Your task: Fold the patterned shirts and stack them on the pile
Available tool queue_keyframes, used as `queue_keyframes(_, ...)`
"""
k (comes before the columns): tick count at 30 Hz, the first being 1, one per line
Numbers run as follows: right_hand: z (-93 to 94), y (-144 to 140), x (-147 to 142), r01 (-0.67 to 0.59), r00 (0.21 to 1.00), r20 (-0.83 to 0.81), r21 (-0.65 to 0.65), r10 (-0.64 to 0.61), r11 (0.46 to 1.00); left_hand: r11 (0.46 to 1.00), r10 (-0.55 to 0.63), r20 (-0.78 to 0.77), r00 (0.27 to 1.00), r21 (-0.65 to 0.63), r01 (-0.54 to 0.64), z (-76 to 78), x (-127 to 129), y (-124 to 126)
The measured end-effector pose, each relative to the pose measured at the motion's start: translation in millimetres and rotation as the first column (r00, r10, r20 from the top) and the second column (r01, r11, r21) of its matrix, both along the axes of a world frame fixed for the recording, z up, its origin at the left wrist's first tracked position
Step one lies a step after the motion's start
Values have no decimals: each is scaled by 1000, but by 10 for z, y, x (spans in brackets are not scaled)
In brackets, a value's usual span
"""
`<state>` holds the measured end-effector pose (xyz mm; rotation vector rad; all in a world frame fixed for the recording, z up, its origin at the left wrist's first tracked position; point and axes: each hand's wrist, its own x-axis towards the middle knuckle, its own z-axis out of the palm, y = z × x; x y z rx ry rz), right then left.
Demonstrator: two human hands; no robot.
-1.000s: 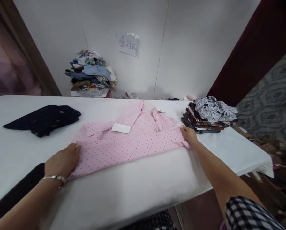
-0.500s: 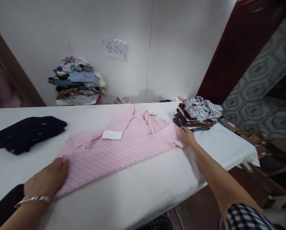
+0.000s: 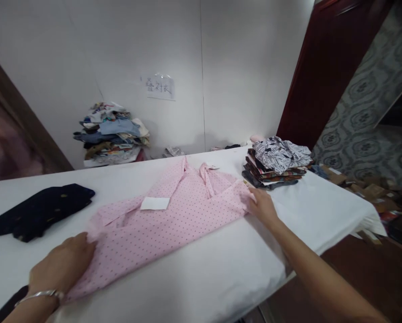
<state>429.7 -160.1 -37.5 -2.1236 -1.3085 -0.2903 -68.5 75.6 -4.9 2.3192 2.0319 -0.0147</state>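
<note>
A pink shirt (image 3: 184, 220) with small dark dots lies partly folded on the white-covered table (image 3: 201, 278). On its left part rests a white rectangular card (image 3: 155, 203). My left hand (image 3: 66, 260), with a silver bracelet at the wrist, grips the shirt's near left end; its fingertips are partly hidden by the cloth. At the shirt's right end my right hand (image 3: 262, 206) has its fingers closed on the edge of the fabric.
Dark navy patterned cloth (image 3: 42, 211) lies at the left. Against the wall stands a tall pile of mixed clothes (image 3: 115, 132). A stack of folded garments (image 3: 277, 161) sits at the back right. Handwritten paper (image 3: 160, 87) hangs on the wall. Cardboard boxes (image 3: 372, 190) are beyond the table's right end.
The camera view has tilted and shifted slightly. My right hand has drawn a little inward along the shirt's right end, while my left hand keeps its hold on the left end.
</note>
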Motion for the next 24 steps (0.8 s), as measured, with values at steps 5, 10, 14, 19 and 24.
queue_keyframes(5,-110,127,-493,-302,952,0,-147,305,942,986,-160,109,981,55,155,464,1031,-89)
queue_keyframes(10,-275,146,-586,-295,948,63,-189,311,937,921,-378,303,875,32,387,510,2454,-118)
queue_keyframes(14,-308,141,-522,-308,951,-12,-151,310,939,898,-396,370,840,-37,439,316,3378,-55)
queue_keyframes(19,-325,148,-481,-329,943,-92,-129,319,936,941,-276,355,893,-92,327,72,3922,124)
queue_keyframes(24,-317,151,-435,-350,925,-182,-73,332,934,966,-202,459,865,-54,254,131,3820,469)
